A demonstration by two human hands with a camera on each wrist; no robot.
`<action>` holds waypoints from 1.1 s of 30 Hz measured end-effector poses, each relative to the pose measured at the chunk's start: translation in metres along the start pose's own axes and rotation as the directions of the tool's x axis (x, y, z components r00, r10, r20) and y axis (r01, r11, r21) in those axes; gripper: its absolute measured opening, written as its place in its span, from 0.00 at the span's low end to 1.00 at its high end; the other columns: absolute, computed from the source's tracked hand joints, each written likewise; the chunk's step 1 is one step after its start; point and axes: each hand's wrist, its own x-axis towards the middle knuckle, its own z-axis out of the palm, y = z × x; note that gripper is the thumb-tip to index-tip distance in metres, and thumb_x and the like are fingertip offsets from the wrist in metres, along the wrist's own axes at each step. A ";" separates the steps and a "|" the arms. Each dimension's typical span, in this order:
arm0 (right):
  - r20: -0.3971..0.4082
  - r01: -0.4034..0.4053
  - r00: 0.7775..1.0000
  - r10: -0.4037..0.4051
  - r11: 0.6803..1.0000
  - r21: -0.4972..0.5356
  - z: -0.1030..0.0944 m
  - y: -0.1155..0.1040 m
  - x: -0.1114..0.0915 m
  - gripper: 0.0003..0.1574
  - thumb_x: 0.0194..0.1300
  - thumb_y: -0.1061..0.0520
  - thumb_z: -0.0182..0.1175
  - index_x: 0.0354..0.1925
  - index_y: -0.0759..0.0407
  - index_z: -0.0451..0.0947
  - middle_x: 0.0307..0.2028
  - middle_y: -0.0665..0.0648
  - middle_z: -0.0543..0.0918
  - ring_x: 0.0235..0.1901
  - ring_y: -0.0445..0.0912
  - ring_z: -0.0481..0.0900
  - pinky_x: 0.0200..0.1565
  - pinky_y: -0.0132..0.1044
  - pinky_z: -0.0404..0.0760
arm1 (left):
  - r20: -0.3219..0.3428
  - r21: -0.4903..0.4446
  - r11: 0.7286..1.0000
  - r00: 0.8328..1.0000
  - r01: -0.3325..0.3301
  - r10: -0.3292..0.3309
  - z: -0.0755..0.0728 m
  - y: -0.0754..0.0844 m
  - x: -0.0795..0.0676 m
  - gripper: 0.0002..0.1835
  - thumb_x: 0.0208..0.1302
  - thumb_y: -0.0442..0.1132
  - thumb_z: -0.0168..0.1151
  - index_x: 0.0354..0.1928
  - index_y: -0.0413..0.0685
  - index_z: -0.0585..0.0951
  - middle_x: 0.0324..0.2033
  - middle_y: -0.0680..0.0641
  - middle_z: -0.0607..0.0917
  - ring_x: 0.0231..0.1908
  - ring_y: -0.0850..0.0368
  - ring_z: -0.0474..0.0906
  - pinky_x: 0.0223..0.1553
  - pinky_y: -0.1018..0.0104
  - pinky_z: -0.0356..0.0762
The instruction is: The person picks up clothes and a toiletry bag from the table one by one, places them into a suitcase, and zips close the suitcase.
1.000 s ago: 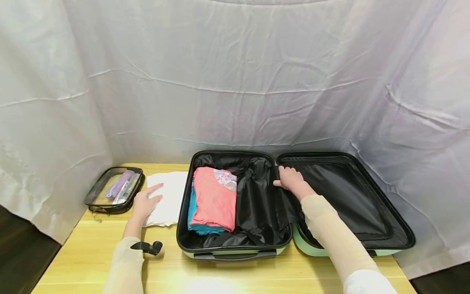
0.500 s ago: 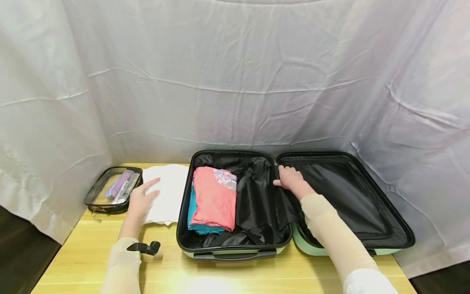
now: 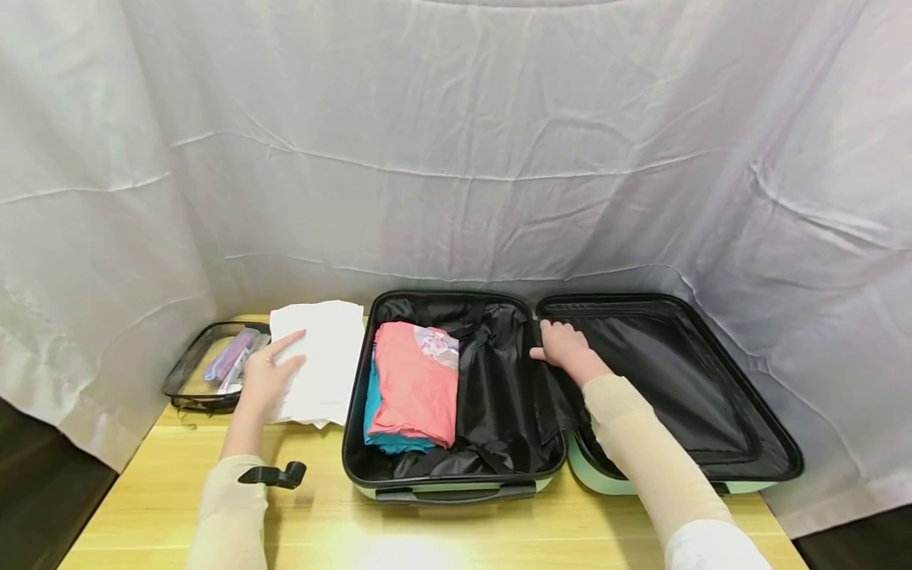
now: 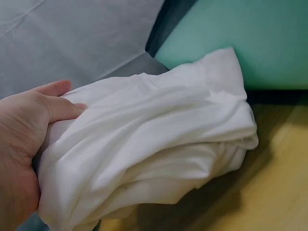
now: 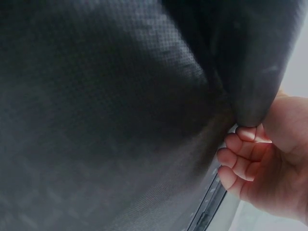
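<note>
My left hand grips the left edge of a folded white garment. In the left wrist view the white cloth droops in folds above the wooden table, beside the green suitcase shell. My right hand is at the hinge between the suitcase halves. It pinches the edge of a black lining flap, its fingers curled in the right wrist view around the dark fabric. In the suitcase's left half a coral folded shirt lies on a blue garment.
A clear pouch with black trim, holding a purple item and other small things, lies at the left. The suitcase's right half lies open on the wooden table. A grey-white curtain hangs behind.
My left hand has moved up and slightly left, raising the white garment, which now covers part of the pouch's right side. The right hand and the clothes in the suitcase have stayed put.
</note>
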 end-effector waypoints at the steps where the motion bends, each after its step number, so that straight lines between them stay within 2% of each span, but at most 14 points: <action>1: 0.000 0.000 1.000 0.000 1.000 0.001 0.000 0.000 0.000 0.42 0.68 0.40 0.58 0.64 0.70 0.63 0.59 0.74 0.73 0.58 0.69 0.72 0.56 0.61 0.74 | -0.005 0.008 1.000 1.000 -0.010 0.010 -0.001 0.002 0.000 0.25 0.66 0.43 0.63 0.65 0.58 0.75 0.68 0.42 0.71 0.67 0.44 0.66 0.65 0.46 0.66; 4: -0.002 0.002 1.000 -0.002 1.000 0.008 0.000 0.000 0.000 0.42 0.68 0.40 0.58 0.64 0.70 0.63 0.59 0.74 0.73 0.58 0.69 0.72 0.56 0.61 0.74 | -0.028 0.025 0.999 0.999 -0.027 0.027 -0.005 0.008 0.002 0.25 0.65 0.43 0.63 0.64 0.58 0.76 0.66 0.40 0.73 0.65 0.43 0.68 0.64 0.47 0.67; 6: -0.002 0.002 1.000 -0.002 1.000 0.011 0.000 0.001 0.001 0.42 0.68 0.40 0.58 0.64 0.70 0.63 0.59 0.74 0.73 0.58 0.69 0.72 0.56 0.61 0.74 | -0.049 0.049 0.998 0.998 -0.036 0.038 -0.008 0.013 0.003 0.24 0.65 0.43 0.64 0.64 0.58 0.76 0.65 0.40 0.74 0.63 0.44 0.70 0.60 0.53 0.69; 9: -0.001 0.001 1.000 -0.001 1.000 0.013 0.001 0.002 0.002 0.42 0.68 0.40 0.58 0.64 0.70 0.63 0.59 0.74 0.73 0.58 0.69 0.72 0.56 0.61 0.73 | -0.064 0.064 0.997 0.997 -0.036 0.040 -0.012 0.022 0.003 0.24 0.65 0.45 0.64 0.63 0.59 0.77 0.65 0.40 0.74 0.61 0.45 0.72 0.54 0.68 0.70; 12: 0.003 -0.003 1.000 0.003 1.000 0.013 0.001 0.002 0.002 0.42 0.68 0.40 0.58 0.64 0.70 0.63 0.60 0.74 0.73 0.59 0.69 0.71 0.57 0.61 0.73 | -0.068 0.054 0.998 0.997 -0.025 0.028 -0.016 0.033 0.000 0.24 0.65 0.47 0.64 0.64 0.62 0.76 0.66 0.40 0.74 0.61 0.44 0.72 0.49 0.77 0.68; 15: 0.006 -0.005 1.000 0.005 1.000 0.013 0.000 0.001 0.001 0.41 0.68 0.40 0.58 0.64 0.70 0.63 0.60 0.74 0.73 0.58 0.69 0.71 0.56 0.61 0.73 | -0.077 0.042 0.998 0.996 -0.036 0.039 -0.019 0.043 -0.002 0.24 0.65 0.49 0.64 0.64 0.62 0.76 0.66 0.41 0.74 0.63 0.44 0.71 0.48 0.80 0.67; 23: 0.005 -0.012 1.000 0.012 1.000 0.007 0.000 0.000 0.001 0.42 0.68 0.40 0.58 0.64 0.70 0.64 0.59 0.74 0.73 0.58 0.69 0.72 0.56 0.61 0.74 | -0.150 0.040 0.989 0.978 -0.143 0.147 -0.022 0.064 -0.005 0.22 0.63 0.46 0.66 0.60 0.60 0.80 0.60 0.42 0.79 0.61 0.46 0.74 0.48 0.88 0.64; 25: 0.008 -0.015 1.000 0.015 1.000 0.005 0.000 0.000 0.001 0.42 0.68 0.40 0.58 0.64 0.70 0.64 0.59 0.74 0.73 0.58 0.69 0.72 0.56 0.61 0.74 | -0.171 0.042 0.987 0.972 -0.156 0.161 -0.023 0.071 -0.006 0.22 0.63 0.45 0.67 0.59 0.61 0.80 0.59 0.43 0.80 0.60 0.50 0.75 0.49 0.89 0.65; 30: 0.012 -0.017 1.000 0.016 1.000 0.006 -0.001 -0.001 0.000 0.41 0.68 0.40 0.58 0.64 0.70 0.63 0.59 0.74 0.73 0.58 0.69 0.72 0.56 0.61 0.74 | -0.209 0.025 0.981 0.958 -0.194 0.195 -0.028 0.087 -0.009 0.21 0.62 0.45 0.68 0.58 0.62 0.81 0.59 0.44 0.81 0.55 0.73 0.74 0.49 0.88 0.66; 33: 0.009 -0.013 1.000 0.013 1.000 0.007 -0.001 -0.001 -0.001 0.41 0.68 0.40 0.58 0.63 0.70 0.63 0.59 0.74 0.73 0.57 0.69 0.72 0.56 0.61 0.74 | -0.220 -0.003 0.976 0.953 -0.216 0.210 -0.029 0.096 -0.011 0.22 0.61 0.44 0.69 0.58 0.60 0.81 0.59 0.43 0.80 0.52 0.81 0.71 0.49 0.88 0.67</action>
